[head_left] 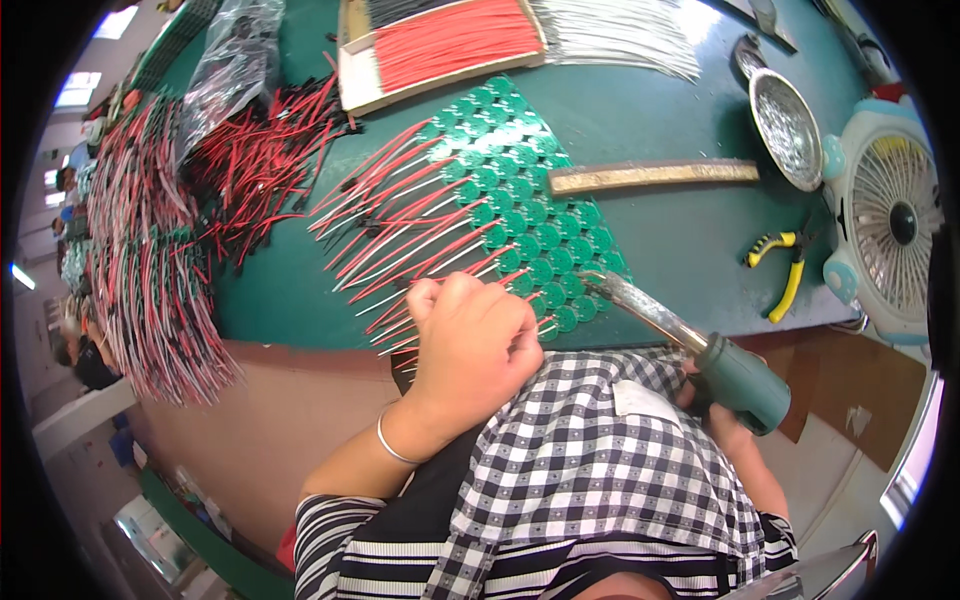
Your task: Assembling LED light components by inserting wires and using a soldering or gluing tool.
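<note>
A panel of small round green circuit boards [520,190] lies on the green table [680,230], with red and white wires [400,215] fanning out to its left. My left hand [470,340] is closed at the panel's near edge, fingers pinching wire ends there. My right hand [725,420], mostly hidden under a checked cloth, grips a soldering iron by its green handle [745,380]. The iron's metal tip [610,285] touches the boards at the panel's near right corner.
A wooden bar [650,175] lies across the panel's far right. Yellow-handled cutters [785,265], a metal dish [788,128] and a small white fan [885,225] stand at the right. Heaps of red and black wires [200,190] cover the left; boards of sorted wires [450,40] sit at the back.
</note>
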